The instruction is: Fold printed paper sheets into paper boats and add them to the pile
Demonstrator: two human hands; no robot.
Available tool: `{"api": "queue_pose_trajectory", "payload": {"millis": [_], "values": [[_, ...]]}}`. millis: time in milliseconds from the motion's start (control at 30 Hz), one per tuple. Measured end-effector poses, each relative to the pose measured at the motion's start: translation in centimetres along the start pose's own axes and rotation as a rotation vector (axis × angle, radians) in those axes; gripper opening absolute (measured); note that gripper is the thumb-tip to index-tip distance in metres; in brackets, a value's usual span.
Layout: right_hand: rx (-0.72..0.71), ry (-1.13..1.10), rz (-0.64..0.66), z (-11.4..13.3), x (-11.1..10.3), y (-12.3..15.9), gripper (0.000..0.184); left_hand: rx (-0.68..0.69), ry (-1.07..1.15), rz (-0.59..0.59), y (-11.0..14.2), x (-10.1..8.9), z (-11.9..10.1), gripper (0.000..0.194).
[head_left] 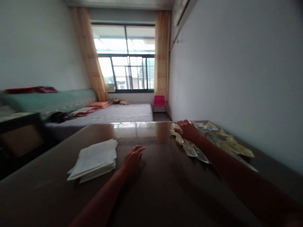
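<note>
My left hand rests palm down on the dark glossy table, fingers loosely stretched, holding nothing. Just to its left lies a stack of white paper bags. My right hand reaches to the far right of the table and lies on top of a heap of small yellowish and clear packets. Its fingers curl down onto the packets, and whether they grip one is blurred.
A white wall runs close along the table's right edge. Beyond the far edge stands a bed with a grey sheet, a pink chair and a window with orange curtains. A dark desk stands at the left.
</note>
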State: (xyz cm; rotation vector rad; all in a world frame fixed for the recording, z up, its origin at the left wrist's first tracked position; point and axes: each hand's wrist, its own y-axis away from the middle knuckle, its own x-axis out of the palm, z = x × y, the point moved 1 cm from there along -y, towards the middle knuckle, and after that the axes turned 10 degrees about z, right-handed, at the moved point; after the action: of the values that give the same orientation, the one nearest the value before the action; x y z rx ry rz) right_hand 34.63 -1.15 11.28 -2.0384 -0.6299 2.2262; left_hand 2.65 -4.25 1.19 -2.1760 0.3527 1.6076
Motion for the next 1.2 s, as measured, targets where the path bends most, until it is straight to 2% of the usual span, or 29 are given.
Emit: {"api": "queue_pose_trajectory", "payload": {"millis": [67, 133, 200, 267, 367, 467, 600, 800, 1000, 1100, 1200], "values": [[-0.306, -0.046, 0.065, 5.4, 2.5, 0.5, 0.034, -0.125, -0.030, -0.004, 0.4, -2.2, 0.4, 0.039], [-0.514, -0.089, 0.151, 9.7, 4.8, 1.6, 0.029, -0.267, -0.049, 0.011, 1.0, -4.4, 2.2, 0.035], [-0.624, -0.124, 0.198, 12.5, 6.8, 2.4, 0.026, -0.415, -0.066, 0.047, 2.2, -6.6, 4.8, 0.033], [-0.663, -0.173, 0.220, 13.9, 8.6, 2.7, 0.024, -0.542, -0.081, 0.084, 4.1, -8.2, 7.5, 0.034], [-0.650, -0.312, 0.215, 14.1, 11.0, 2.3, 0.023, -0.639, -0.074, 0.198, 6.5, -9.5, 10.4, 0.039], [-0.634, -0.457, 0.184, 13.4, 12.9, 1.9, 0.024, -0.679, -0.073, 0.302, 7.4, -9.7, 11.4, 0.042], [-0.706, -0.546, 0.201, 12.5, 13.9, 2.1, 0.023, -0.744, -0.102, 0.387, 6.0, -9.7, 11.7, 0.039], [-0.784, -0.571, 0.244, 11.9, 13.5, 2.4, 0.024, -0.841, -0.115, 0.509, 4.3, -9.7, 11.7, 0.032], [-0.766, -0.620, 0.263, 11.8, 14.2, 1.6, 0.023, -0.927, -0.143, 0.454, 5.0, -9.2, 11.0, 0.034], [-0.753, -0.645, 0.275, 11.7, 14.5, 1.3, 0.022, -0.904, -0.136, 0.410, 5.7, -9.4, 10.6, 0.029], [-0.758, -0.656, 0.283, 11.7, 14.6, 1.2, 0.022, -0.866, -0.125, 0.371, 6.3, -9.7, 10.3, 0.033]]}}
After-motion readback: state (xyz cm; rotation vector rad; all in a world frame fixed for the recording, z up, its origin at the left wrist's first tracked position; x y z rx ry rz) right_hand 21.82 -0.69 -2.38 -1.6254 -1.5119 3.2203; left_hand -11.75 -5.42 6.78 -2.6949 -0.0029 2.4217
